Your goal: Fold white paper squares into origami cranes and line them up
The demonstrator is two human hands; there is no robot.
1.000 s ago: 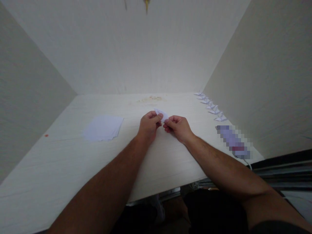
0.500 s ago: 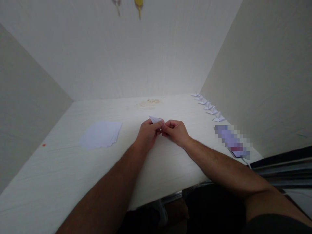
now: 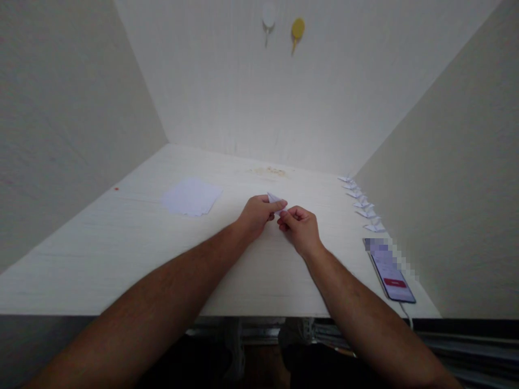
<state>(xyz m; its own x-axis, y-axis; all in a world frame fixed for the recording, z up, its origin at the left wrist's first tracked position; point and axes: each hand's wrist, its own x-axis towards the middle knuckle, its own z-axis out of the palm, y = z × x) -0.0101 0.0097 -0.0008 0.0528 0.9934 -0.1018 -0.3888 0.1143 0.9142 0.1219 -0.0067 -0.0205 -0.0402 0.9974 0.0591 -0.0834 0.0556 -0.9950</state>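
Observation:
Above the middle of the white table (image 3: 259,270), my left hand (image 3: 259,213) is closed on a small folded piece of white paper (image 3: 274,200), its thumb lying across the top. The paper's pointed tip sticks up and away from me. My right hand (image 3: 300,227) is closed too, with thumb and forefinger pinching the paper's lower right end. Fingers cover most of that end, so its folds there are hidden.
A stack of white paper sheets (image 3: 192,195) lies on the left. Several folded paper cranes (image 3: 364,205) stand in a row along the right wall, and a phone (image 3: 387,270) with a cable lies nearer me. Two hooks, one white (image 3: 268,16), one yellow (image 3: 298,28), are on the back wall.
The camera view has tilted and shifted, so everything sits elsewhere in the picture. Both hands still hold the folded paper, and a little more of it shows between them.

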